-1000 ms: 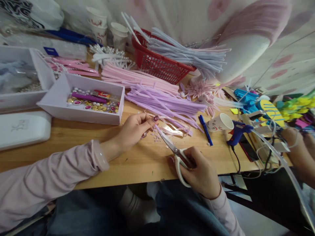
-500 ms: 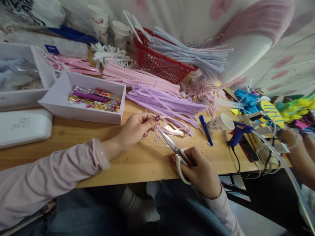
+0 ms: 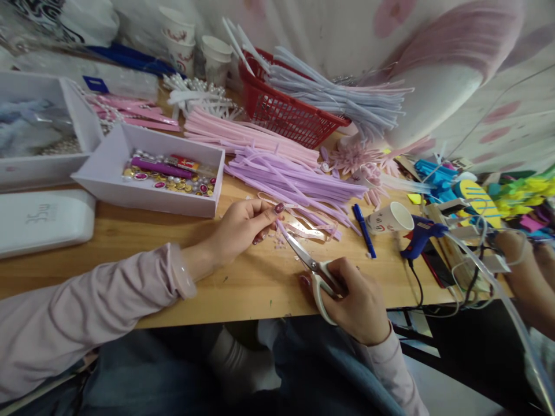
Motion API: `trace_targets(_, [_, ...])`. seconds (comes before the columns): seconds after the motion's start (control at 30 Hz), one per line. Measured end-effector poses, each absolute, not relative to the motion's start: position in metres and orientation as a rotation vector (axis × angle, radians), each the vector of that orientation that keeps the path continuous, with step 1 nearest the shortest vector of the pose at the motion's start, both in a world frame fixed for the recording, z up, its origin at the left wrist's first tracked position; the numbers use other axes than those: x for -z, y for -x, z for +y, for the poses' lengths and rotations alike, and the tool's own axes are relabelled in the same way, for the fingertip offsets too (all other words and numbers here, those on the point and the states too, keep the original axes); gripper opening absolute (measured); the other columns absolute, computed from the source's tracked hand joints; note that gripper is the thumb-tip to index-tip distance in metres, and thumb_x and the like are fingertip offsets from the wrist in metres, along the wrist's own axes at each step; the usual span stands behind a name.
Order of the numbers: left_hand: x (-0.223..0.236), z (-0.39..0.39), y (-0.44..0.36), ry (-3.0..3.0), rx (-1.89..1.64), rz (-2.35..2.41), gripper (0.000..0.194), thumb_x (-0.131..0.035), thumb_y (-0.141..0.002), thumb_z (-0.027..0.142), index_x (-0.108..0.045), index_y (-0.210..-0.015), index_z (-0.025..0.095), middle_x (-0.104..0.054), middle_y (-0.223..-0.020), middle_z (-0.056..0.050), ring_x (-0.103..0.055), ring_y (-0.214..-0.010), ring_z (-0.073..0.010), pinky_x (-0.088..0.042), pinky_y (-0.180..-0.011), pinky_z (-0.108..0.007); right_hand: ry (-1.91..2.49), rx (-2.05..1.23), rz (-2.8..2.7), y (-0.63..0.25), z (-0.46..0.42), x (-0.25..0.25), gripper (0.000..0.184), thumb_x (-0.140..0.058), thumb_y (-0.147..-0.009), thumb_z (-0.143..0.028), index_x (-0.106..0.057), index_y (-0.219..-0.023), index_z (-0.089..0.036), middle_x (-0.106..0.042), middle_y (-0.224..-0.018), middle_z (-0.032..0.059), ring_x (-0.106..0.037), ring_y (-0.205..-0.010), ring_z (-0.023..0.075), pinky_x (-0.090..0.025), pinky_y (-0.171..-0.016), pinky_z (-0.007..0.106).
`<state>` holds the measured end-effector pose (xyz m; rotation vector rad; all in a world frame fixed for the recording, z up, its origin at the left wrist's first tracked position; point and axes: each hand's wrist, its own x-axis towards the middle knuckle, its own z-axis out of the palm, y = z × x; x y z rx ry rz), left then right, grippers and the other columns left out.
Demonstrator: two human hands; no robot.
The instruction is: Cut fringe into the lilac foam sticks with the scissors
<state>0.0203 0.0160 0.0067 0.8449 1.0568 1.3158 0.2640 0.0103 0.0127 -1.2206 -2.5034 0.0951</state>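
Observation:
My left hand (image 3: 249, 227) pinches a short lilac pipe cleaner (image 3: 280, 226) between thumb and fingertips, mostly hidden by the fingers. In my right hand (image 3: 358, 300) are white-handled scissors (image 3: 313, 266), their blade tips pointing up and left at the pipe cleaner. Whether the blades touch it I cannot tell. Small lilac snippets (image 3: 280, 241) lie on the wooden table (image 3: 191, 300) under my fingertips. Just behind, a bundle of lilac pipe cleaners (image 3: 295, 176) lies beside a pink bundle (image 3: 251, 138). Pink ribbon strips (image 3: 314, 231) are between the bundle and the scissors.
A white box (image 3: 147, 193) of beads and gems stands left, near a white case (image 3: 47, 222). Behind is a red basket (image 3: 286, 118) with pale blue pipe cleaners. Rightward are a blue pen (image 3: 363, 230), paper cup (image 3: 391, 218), glue gun (image 3: 422, 236), and another person's arm (image 3: 524, 283).
The view has shifted very slightly. Both hands keep almost the same place, and the scissors still point at the pipe cleaner in my left fingers.

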Motion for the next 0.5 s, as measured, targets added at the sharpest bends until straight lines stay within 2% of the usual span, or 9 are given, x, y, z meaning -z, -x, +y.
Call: trace_targets(0.5, [-0.0108,0.017,-0.0225,-0.733,-1.319,0.941,0.031,-0.073,-0.075,0.038,-0.057,-0.062,0.014,-0.051,-0.053,0.003,-0.039,-0.043,-0.0039,-0.022,-0.041,-0.02,1.209,-0.078,-2.48,-0.2603,0.0111,-0.0162,0.03,-0.069,-0.079,-0.042,-0.047,-0.075,-0.023,-0.044,-0.052,-0.0076,-0.04,-0.043,0.0086,-0.03,-0.045,0.023])
